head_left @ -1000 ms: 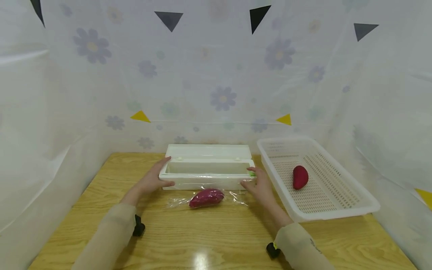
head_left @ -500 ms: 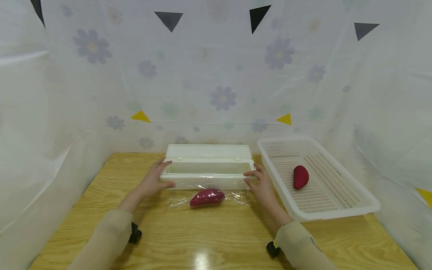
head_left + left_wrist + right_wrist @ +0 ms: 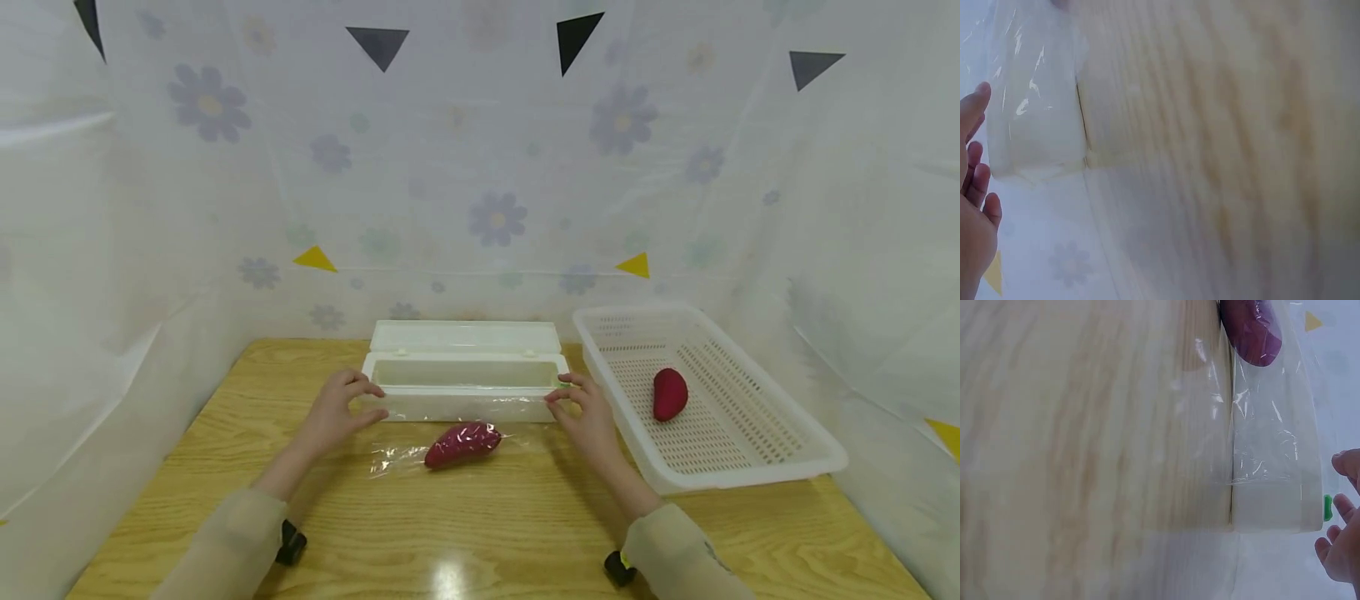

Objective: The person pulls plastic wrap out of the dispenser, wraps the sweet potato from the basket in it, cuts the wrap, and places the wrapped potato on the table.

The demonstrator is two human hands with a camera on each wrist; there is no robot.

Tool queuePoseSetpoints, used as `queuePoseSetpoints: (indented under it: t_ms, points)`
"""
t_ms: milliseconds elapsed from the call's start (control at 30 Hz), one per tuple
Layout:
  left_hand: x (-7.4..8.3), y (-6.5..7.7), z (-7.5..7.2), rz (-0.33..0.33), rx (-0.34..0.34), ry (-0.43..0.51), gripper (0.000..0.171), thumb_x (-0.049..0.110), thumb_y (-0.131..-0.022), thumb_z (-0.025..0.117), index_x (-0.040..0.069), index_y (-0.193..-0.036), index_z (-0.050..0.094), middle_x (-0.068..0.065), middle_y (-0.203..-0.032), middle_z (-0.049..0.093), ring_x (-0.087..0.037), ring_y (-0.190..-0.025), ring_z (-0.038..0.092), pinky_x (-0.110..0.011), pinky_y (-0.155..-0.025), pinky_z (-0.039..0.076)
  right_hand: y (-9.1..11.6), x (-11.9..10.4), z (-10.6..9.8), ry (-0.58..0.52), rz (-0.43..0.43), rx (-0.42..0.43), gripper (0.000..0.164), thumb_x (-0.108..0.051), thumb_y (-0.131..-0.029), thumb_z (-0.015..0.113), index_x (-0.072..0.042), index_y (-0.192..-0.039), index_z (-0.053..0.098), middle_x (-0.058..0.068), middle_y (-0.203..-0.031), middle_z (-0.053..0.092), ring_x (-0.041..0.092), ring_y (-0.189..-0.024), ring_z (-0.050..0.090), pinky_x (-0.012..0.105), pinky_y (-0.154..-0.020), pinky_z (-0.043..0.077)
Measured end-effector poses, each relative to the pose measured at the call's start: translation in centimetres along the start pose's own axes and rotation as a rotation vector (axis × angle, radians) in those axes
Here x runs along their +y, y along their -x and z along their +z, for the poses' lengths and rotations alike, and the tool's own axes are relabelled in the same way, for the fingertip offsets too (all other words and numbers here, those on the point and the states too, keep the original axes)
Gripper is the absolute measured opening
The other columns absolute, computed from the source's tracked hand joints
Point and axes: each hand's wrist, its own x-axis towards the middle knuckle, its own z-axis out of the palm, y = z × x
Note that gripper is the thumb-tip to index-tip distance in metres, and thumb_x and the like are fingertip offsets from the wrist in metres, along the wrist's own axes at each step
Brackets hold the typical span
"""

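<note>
On the table stands a white cling film box with its lid raised at the back. A purple sweet potato lies in front of it, with clear film spread around it. My left hand is by the box's left front corner, thumb and fingers bent and apart. At the right front corner my right hand holds its thumb and index finger near the front edge. In the right wrist view its fingers are loosely bent by a green slider. Fine contact with the film cannot be made out.
A white perforated basket stands on the right with a dark red sweet potato inside. The wooden table reaches a flowered curtain at the back; white sheeting hangs at both sides.
My left hand has drawn back from the box's left side, down toward the front corner. The right hand has shifted slightly right. The sweet potato and film have turned slightly.
</note>
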Motion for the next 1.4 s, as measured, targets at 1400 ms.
queuePoseSetpoints:
  t_ms: [1400]
  points:
    - [1.3, 4.1, -0.5, 0.261, -0.322, 0.315, 0.009, 0.017, -0.079, 0.076, 0.023, -0.085, 0.073, 0.008, -0.098, 0.063, -0.008, -0.095, 0.053, -0.033, -0.084, 0.044, 1.0, -3.2, -2.7, -0.077, -0.145, 0.004, 0.037, 0.020, -0.081, 0.047, -0.008, -0.092, 0.070, 0.001, -0.089, 0.071, 0.018, -0.090, 0.065, 0.022, -0.077, 0.050]
